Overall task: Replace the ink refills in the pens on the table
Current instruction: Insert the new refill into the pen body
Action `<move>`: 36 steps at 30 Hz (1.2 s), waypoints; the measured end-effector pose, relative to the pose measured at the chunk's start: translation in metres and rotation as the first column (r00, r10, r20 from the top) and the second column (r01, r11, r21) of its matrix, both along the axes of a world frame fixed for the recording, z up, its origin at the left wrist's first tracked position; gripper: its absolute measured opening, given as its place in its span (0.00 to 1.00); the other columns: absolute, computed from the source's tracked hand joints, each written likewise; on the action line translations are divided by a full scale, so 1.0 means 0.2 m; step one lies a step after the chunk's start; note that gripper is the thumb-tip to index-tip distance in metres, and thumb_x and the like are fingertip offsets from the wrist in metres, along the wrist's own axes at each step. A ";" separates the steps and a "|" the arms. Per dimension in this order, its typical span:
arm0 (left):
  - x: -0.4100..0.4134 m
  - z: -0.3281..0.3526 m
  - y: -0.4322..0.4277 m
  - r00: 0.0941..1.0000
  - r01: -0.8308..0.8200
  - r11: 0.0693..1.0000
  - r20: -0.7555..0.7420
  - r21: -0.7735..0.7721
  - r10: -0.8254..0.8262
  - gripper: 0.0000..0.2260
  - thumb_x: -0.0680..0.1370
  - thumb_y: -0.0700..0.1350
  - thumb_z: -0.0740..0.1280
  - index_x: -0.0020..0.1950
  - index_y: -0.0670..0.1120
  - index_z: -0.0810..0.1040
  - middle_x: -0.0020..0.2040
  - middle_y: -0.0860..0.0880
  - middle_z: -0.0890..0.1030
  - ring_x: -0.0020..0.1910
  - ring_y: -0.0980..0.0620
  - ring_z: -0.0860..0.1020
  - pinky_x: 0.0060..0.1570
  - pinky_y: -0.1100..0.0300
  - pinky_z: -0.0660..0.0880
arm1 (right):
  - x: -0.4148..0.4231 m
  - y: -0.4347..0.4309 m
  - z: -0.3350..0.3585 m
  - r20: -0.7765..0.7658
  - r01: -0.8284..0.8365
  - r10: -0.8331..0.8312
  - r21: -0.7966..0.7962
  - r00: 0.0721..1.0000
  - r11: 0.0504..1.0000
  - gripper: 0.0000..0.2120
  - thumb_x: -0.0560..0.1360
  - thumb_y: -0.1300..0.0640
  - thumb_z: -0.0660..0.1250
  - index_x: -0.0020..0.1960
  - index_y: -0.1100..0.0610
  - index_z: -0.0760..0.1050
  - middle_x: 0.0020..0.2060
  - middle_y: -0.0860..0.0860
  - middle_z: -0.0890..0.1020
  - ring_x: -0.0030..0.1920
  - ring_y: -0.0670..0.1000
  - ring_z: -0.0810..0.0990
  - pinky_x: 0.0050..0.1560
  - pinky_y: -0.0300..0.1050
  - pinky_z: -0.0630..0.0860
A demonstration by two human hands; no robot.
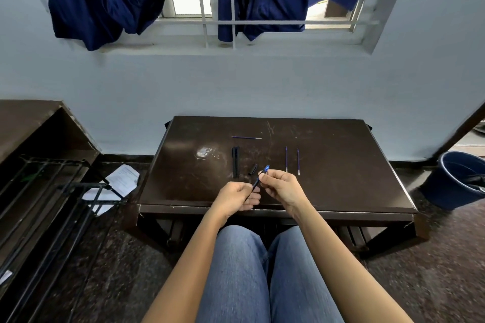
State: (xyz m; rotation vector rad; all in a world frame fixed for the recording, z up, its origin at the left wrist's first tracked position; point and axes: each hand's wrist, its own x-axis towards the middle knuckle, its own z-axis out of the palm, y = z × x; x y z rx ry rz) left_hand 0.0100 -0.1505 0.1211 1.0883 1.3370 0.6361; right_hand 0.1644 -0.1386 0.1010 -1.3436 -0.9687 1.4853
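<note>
Over the near edge of the dark table [341, 186], both hands hold one pen [256, 183]. My left hand [237, 198] grips its black barrel. My right hand [280, 186] pinches the blue tip section [266, 168] at the upper end. Two black pens [235, 161] lie side by side on the table beyond my left hand, with a small black cap [253, 169] just right of them. Two blue refills [292, 161] lie parallel to the right. Another refill [246, 137] lies crosswise farther back.
A whitish smudge [203, 152] marks the tabletop at left. A blue bucket [456, 181] stands on the floor to the right. Black metal racks [52, 204] and loose papers [118, 183] sit to the left. The wall and barred window are behind the table.
</note>
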 end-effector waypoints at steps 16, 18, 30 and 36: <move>0.00 0.00 -0.01 0.997 0.026 0.990 -0.073 0.135 -0.017 0.06 0.77 0.42 0.69 0.53 0.46 0.80 0.45 0.48 0.84 0.43 0.55 0.82 0.42 0.66 0.78 | 0.00 -0.01 0.00 -0.007 -0.012 0.012 -0.012 1.000 1.000 0.08 0.74 0.57 0.71 0.36 0.54 0.83 0.33 0.51 0.81 0.37 0.48 0.74 0.38 0.38 0.69; 0.01 0.01 -0.02 0.997 0.024 0.990 -0.081 0.136 -0.013 0.07 0.78 0.44 0.67 0.54 0.46 0.80 0.46 0.50 0.84 0.40 0.58 0.79 0.38 0.67 0.74 | 0.00 -0.02 0.01 -0.010 0.001 -0.001 -0.014 1.000 1.000 0.08 0.74 0.57 0.71 0.37 0.54 0.82 0.32 0.50 0.82 0.36 0.46 0.75 0.38 0.37 0.70; 0.01 -0.01 -0.02 0.983 -0.103 0.995 0.153 0.012 0.100 0.10 0.75 0.39 0.70 0.57 0.41 0.80 0.48 0.44 0.83 0.41 0.56 0.80 0.38 0.67 0.78 | -0.01 0.00 0.01 0.021 -0.030 0.030 -0.002 0.999 1.000 0.10 0.74 0.57 0.71 0.34 0.51 0.80 0.31 0.46 0.80 0.32 0.42 0.75 0.36 0.36 0.72; 0.01 0.02 -0.02 0.982 0.017 0.991 0.187 -0.130 0.007 0.13 0.83 0.45 0.57 0.57 0.41 0.80 0.48 0.44 0.85 0.44 0.55 0.83 0.42 0.65 0.77 | 0.00 0.01 0.02 0.001 -0.089 0.089 0.002 0.996 0.996 0.12 0.75 0.60 0.70 0.34 0.52 0.78 0.31 0.46 0.80 0.33 0.42 0.77 0.37 0.34 0.74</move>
